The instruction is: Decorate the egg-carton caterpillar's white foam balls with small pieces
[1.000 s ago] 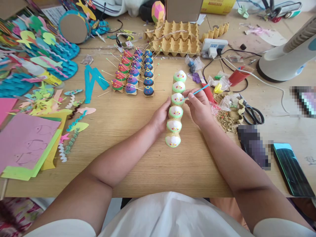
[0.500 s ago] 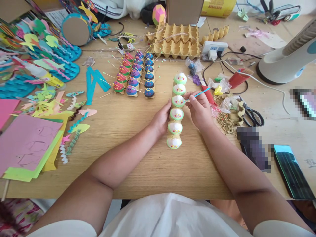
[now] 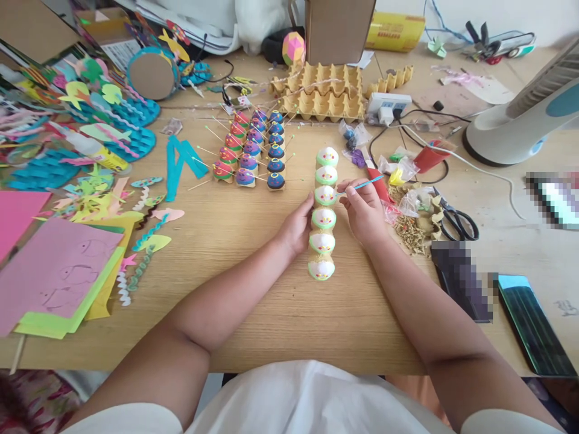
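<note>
A strip of egg-carton cups (image 3: 324, 218), topped with white domes edged in light green and dotted red and yellow, stands lengthwise before me. My left hand (image 3: 298, 224) grips its left side near the middle, the thumb along the edge. In my right hand (image 3: 364, 211) a thin blue stick tool (image 3: 368, 182) is pinched between thumb and fingers. Its tip points left at the right side of the third cup from the far end; whether it touches cannot be made out. Beyond my left hand stand three rows of painted cups (image 3: 248, 161) in red, purple and blue, with pins sticking out.
Bare egg cartons (image 3: 325, 99) lie at the back beside a power strip (image 3: 389, 103). On the right are scissors (image 3: 456, 220), plastic bags, two phones and a grey-white appliance (image 3: 502, 132). Coloured paper (image 3: 67, 265), paper fish and a glue bottle (image 3: 97, 150) cover the left.
The whole scene sits slightly lower in view, as the camera has tilted. Both hands keep their hold on the carton strip and the blue stick tool, with little visible movement.
</note>
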`<state>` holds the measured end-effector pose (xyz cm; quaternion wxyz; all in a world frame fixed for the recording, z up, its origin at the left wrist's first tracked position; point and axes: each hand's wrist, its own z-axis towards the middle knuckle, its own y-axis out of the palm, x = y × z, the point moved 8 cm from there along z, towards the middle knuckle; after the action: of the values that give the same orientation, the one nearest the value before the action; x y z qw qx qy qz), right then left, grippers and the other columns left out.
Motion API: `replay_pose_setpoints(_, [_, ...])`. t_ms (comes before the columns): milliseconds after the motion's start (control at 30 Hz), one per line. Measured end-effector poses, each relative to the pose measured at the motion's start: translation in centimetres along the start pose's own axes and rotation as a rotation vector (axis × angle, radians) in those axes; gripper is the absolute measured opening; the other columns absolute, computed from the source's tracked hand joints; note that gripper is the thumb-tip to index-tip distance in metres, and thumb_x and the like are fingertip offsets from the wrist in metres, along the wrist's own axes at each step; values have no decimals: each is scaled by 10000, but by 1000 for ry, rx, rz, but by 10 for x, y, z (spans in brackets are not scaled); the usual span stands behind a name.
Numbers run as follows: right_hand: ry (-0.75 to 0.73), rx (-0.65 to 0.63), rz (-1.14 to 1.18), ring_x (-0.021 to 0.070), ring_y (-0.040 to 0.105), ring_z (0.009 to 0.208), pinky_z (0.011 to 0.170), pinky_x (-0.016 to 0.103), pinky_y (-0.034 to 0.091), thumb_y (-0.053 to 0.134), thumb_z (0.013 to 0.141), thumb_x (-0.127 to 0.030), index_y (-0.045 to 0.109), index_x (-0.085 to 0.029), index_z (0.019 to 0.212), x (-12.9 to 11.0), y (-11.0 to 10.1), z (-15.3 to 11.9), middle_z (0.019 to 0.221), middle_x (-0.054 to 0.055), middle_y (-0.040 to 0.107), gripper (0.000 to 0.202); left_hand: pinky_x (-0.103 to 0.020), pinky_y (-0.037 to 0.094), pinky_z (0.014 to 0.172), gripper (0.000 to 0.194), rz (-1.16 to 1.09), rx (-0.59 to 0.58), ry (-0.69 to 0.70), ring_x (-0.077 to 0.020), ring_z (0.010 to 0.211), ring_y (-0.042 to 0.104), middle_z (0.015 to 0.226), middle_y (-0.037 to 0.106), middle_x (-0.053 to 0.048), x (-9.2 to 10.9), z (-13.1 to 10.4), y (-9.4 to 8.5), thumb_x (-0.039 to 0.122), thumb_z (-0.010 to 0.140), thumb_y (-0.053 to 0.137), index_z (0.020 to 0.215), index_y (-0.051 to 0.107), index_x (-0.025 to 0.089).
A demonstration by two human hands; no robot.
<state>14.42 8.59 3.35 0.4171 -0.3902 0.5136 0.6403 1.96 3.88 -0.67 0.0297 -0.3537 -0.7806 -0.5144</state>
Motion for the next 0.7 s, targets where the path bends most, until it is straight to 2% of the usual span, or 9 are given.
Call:
replay_pose_setpoints(167, [29, 12, 39, 136, 650, 966, 821, 273, 511, 924, 796, -507, 643, -290, 873, 3, -2, 0, 1005, -38, 725, 363, -271, 504, 550, 417, 2, 19, -23, -157, 519, 654, 674, 726, -12, -1, -1, 2, 446, 1125, 481, 947, 764, 197])
replay_pose_setpoints(333, [68, 38, 42, 146, 651, 957, 803, 277, 510, 905, 795, -510, 640, -294, 889, 6, -5, -1, 995, -34, 720, 354, -250, 503, 522, 343, -10, 30, -41, -145, 501, 637, 645, 706, 9, -1, -3, 5, 457, 1090, 579, 901, 727, 211])
replay_pose_setpoints(467, [89, 19, 58, 126, 648, 929, 798, 256, 498, 908, 795, -485, 623, -281, 866, 7, -5, -2, 985, -42, 713, 357, -246, 497, 515, 421, -21, 50, -43, -136, 492, 629, 647, 698, 10, -2, -2, 1, 433, 1139, 453, 912, 728, 209])
replay_pose_setpoints(533, [110, 21, 47, 125, 649, 936, 796, 254, 501, 894, 808, -487, 607, -278, 865, 9, -6, -2, 1001, -40, 711, 359, -250, 503, 540, 424, -27, 32, -45, -139, 526, 651, 680, 713, -1, -3, -1, 1, 427, 1140, 448, 941, 746, 200])
replay_pose_setpoints(700, [133, 57, 65, 130, 647, 938, 777, 252, 497, 902, 785, -510, 592, -276, 856, 12, -12, -1, 997, -37, 709, 395, -267, 507, 570, 349, -31, 17, -73, -158, 550, 662, 701, 727, -11, -5, 0, 0, 454, 1095, 556, 953, 760, 210])
